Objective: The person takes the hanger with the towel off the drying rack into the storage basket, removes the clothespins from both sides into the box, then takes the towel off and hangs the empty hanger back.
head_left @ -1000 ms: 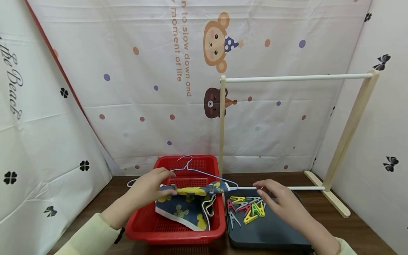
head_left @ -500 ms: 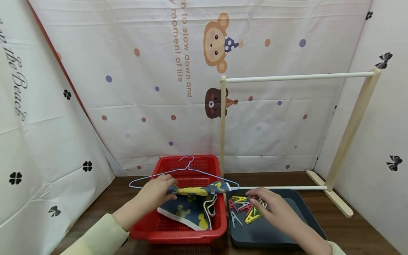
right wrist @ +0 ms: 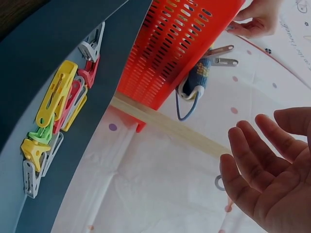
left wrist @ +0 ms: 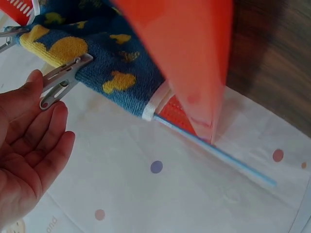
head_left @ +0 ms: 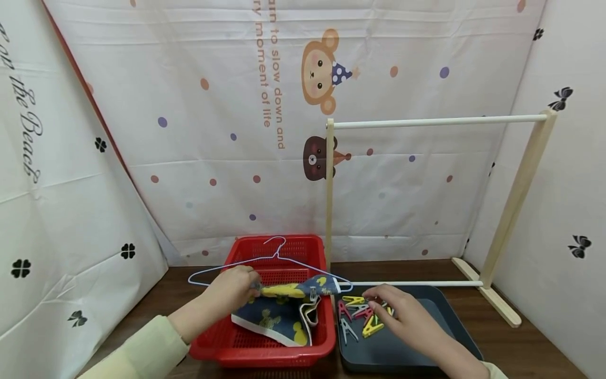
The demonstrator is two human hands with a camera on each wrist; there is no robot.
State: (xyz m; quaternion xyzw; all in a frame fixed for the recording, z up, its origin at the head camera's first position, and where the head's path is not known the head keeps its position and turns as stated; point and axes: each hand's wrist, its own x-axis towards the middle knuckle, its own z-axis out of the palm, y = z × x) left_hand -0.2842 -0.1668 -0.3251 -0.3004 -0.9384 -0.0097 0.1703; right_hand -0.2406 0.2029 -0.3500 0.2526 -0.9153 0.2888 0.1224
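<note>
A navy towel (head_left: 270, 318) with yellow figures and a white border hangs folded over the bar of a light-blue wire hanger (head_left: 278, 252), above the red basket (head_left: 265, 359). My left hand (head_left: 229, 290) is at the towel's top edge, thumb and fingers pinching a grey clothespin (left wrist: 73, 70) that is clipped on the cloth. Another grey clothespin (head_left: 313, 293) grips the towel farther right. With nothing in it, my right hand (head_left: 404, 318) hovers over the dark tray (head_left: 374, 360), its fingers (right wrist: 248, 155) spread and loosely bent, near several coloured clothespins (head_left: 373, 330).
Behind the tray stands a wooden rack with a white top rail (head_left: 435, 122) and a low white rail (head_left: 426, 283). Its left post (head_left: 330, 195) rises right behind the basket's right side. Patterned cloth walls (head_left: 213, 131) enclose the brown table (head_left: 511, 352).
My left fingers, apart a second ago, have come together on the clothespin at the towel's left part. My right hand has moved left over the tray's clothespins.
</note>
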